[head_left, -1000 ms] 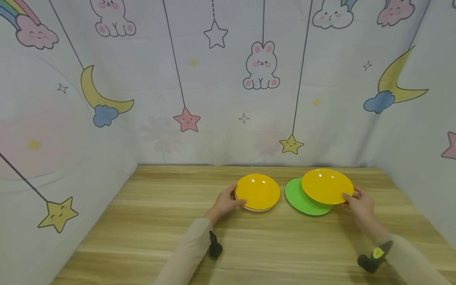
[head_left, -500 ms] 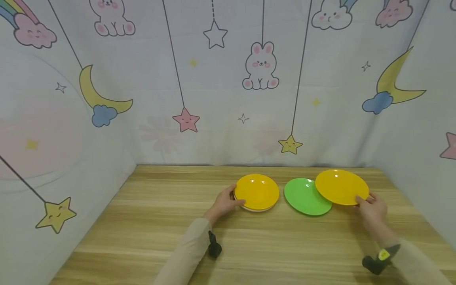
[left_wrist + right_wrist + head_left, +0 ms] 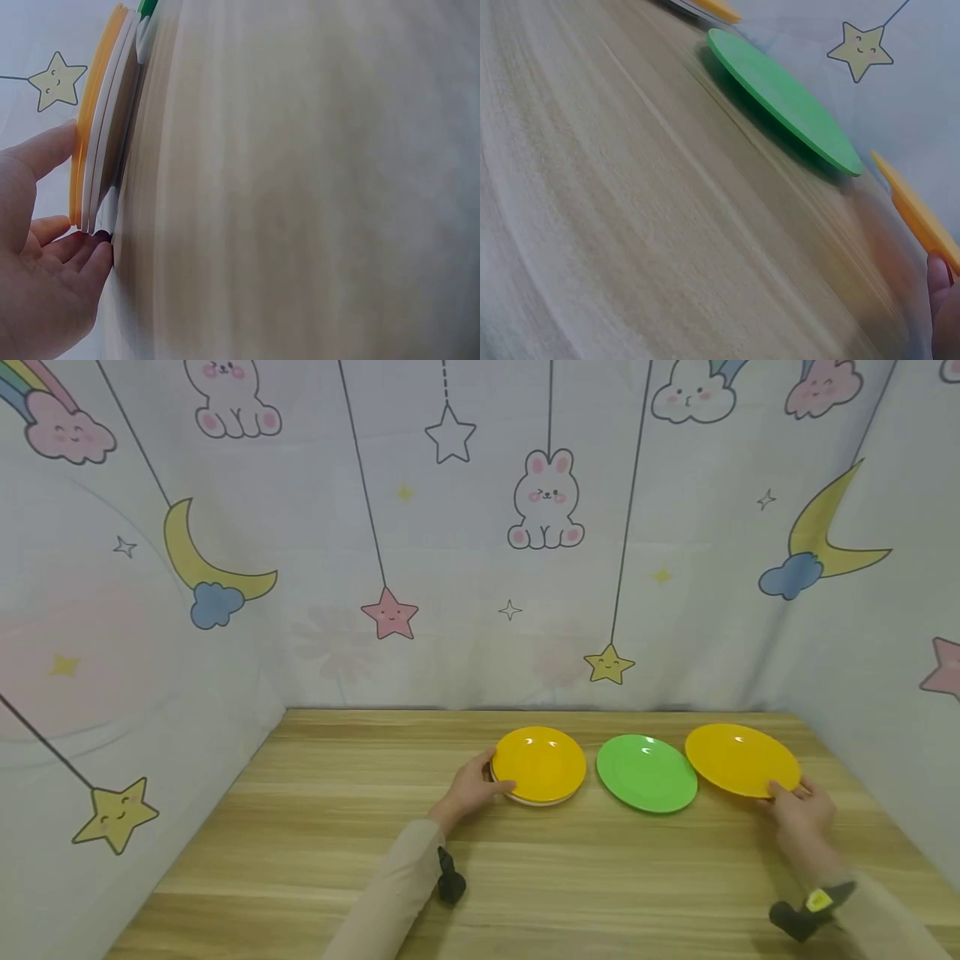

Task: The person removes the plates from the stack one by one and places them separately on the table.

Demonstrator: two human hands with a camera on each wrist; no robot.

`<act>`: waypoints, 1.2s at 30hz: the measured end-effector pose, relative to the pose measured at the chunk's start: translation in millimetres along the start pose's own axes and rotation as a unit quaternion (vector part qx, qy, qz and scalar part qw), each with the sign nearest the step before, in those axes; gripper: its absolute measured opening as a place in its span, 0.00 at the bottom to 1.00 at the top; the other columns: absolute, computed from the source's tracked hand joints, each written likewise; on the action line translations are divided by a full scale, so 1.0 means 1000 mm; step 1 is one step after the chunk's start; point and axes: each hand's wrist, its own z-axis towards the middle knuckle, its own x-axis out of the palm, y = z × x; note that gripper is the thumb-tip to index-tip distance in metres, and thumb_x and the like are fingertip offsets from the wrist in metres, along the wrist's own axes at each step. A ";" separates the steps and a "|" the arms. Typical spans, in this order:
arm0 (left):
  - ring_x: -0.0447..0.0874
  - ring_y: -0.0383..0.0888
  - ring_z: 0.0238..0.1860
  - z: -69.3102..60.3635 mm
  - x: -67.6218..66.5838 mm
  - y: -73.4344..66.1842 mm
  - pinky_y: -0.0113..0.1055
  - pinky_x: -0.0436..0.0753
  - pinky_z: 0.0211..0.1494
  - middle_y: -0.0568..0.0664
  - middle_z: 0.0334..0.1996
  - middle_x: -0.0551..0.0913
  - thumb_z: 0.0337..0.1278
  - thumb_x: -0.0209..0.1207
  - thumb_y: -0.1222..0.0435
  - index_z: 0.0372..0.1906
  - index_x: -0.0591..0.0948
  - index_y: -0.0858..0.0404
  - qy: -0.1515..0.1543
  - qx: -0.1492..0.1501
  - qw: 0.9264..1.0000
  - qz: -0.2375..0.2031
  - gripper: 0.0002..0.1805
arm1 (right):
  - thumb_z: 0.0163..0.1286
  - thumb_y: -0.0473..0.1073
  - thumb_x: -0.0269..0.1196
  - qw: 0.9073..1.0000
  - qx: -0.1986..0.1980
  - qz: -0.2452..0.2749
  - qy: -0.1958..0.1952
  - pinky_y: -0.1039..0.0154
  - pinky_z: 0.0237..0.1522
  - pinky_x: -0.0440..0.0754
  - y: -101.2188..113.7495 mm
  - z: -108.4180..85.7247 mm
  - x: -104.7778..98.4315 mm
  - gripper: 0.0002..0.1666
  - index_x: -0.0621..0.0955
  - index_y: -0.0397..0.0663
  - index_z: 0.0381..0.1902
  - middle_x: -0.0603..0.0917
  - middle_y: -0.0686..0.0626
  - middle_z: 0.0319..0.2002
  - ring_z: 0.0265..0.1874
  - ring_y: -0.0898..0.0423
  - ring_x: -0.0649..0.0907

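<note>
Near the back of the table, a stack of plates [image 3: 540, 763] has a yellow one on top and white rims below it. My left hand [image 3: 471, 790] grips its left edge; the left wrist view shows the thumb at the yellow rim and fingers [image 3: 88, 266] at the lower edge. My right hand [image 3: 806, 817] holds another yellow plate [image 3: 738, 758] by its near right rim, slightly tilted. The right wrist view shows that yellow plate [image 3: 919, 214] raised off the table. Between stack and held plate lies a green plate [image 3: 647, 773], touched by neither hand.
The wooden table [image 3: 525, 885] carries the plates near its back edge. A white printed cloth [image 3: 450, 543] stands as a wall behind it and along both sides. Each wrist wears a small black device.
My right hand has carried the yellow plate rightward and a little lower, from over the green plate to beside it. The green plate is now fully uncovered. My left hand stays at the stack.
</note>
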 end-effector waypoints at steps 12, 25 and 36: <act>0.58 0.54 0.66 -0.002 -0.001 -0.002 0.45 0.62 0.66 0.61 0.65 0.60 0.50 0.63 0.59 0.66 0.58 0.70 -0.001 0.001 1.000 -0.012 0.42 | 0.62 0.31 0.52 1.000 0.010 0.026 -0.008 0.75 0.24 0.81 -0.006 0.003 -0.008 0.43 0.45 0.41 0.70 0.68 0.53 0.39 0.16 0.71 0.76; 0.58 0.54 0.65 0.000 0.000 0.000 0.45 0.62 0.66 0.61 0.65 0.60 0.50 0.64 0.59 0.66 0.58 0.71 0.000 0.006 1.000 -0.012 0.42 | 0.62 0.30 0.51 0.998 -0.036 -0.055 0.001 0.74 0.26 0.81 -0.012 0.001 -0.014 0.42 0.44 0.30 0.68 0.68 0.45 0.40 0.15 0.71 0.75; 0.58 0.54 0.65 -0.002 -0.001 -0.003 0.46 0.62 0.66 0.62 0.65 0.60 0.49 0.64 0.59 0.66 0.58 0.71 -0.001 0.004 1.000 -0.010 0.42 | 0.62 0.33 0.54 0.976 -0.068 -0.202 0.041 0.73 0.22 0.81 -0.011 0.005 -0.021 0.42 0.45 0.23 0.65 0.58 0.22 0.59 0.15 0.75 0.72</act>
